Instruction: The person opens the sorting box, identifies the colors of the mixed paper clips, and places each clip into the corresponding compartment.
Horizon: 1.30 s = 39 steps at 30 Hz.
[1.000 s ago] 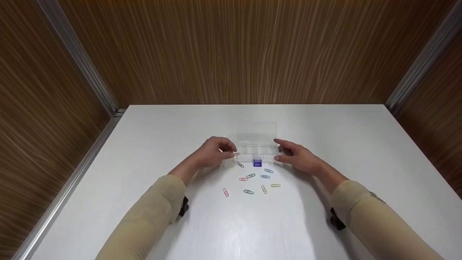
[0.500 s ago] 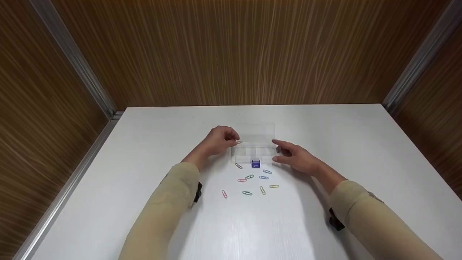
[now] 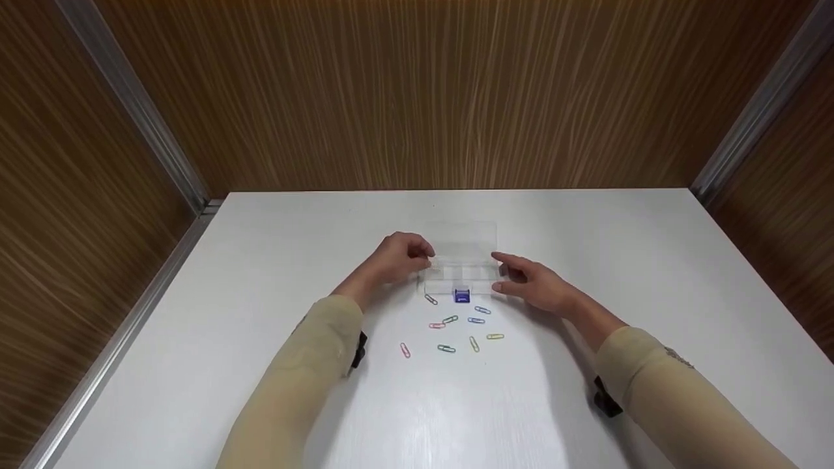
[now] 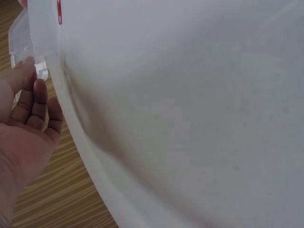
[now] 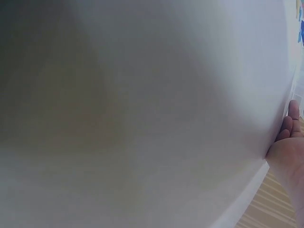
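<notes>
We saw the left hand (image 3: pixel 399 256) at the left end of the clear box (image 3: pixel 440 287), fingers curled, thumb and forefinger close together (whether they pinched anything, we could not tell). At the other end we saw the right hand (image 3: pixel 542 285), thumb and forefinger spread well apart. The box sat on the table (image 3: pixel 625 260), lid (image 3: pixel 461 238) back, its purple-blue latch (image 3: pixel 462 297) towards us. Nearer us lay a dark clip (image 3: pixel 431 299) and pairs of red clips (image 3: pixel 405 350), green clips (image 3: pixel 446 349), blue clips (image 3: pixel 476 320) and yellow clips (image 3: pixel 474 344).
</notes>
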{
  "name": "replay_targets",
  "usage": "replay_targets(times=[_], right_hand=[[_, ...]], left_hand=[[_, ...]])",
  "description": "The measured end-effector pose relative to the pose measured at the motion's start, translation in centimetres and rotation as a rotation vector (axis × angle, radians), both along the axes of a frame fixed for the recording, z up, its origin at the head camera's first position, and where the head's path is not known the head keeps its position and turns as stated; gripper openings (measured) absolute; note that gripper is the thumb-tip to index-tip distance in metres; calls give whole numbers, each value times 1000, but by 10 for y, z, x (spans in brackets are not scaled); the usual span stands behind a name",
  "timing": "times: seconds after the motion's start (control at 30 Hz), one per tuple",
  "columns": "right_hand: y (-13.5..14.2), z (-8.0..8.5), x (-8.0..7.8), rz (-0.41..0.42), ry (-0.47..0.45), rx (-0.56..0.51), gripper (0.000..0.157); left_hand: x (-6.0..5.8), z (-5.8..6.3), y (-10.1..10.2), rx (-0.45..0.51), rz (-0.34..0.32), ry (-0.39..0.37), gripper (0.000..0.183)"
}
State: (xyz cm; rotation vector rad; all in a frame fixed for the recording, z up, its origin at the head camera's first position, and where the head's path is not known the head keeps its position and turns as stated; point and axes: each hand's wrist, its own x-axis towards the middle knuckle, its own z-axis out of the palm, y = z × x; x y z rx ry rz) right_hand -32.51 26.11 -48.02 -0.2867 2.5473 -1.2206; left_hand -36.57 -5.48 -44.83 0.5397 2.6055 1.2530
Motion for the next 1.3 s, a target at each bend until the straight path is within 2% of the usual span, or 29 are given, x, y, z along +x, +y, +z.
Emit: replay_targets(times=[0.2,0.4,0.53,0.93,1.07,1.3], right_hand=[[-1,0,-2,6,6,7,76],[1,2,-2,6,17,-14,74],[6,2,-2,11,25,-17,74],[14,2,-4,9,24,-2,77],[12,0,-4,8,20,12,77],[12,0,-4,-3,15,9,76]], left_hand=[[9,7,-11,21,15,18,19],[26,16,-24,45,13,-42,22],[36,16,-30,40,-24,-65,21],[51,-1,-24,-33,-183,-115,22],[51,-10,-22,-69,-198,-131,25],[48,-18,-21,-81,-210,-114,28]])
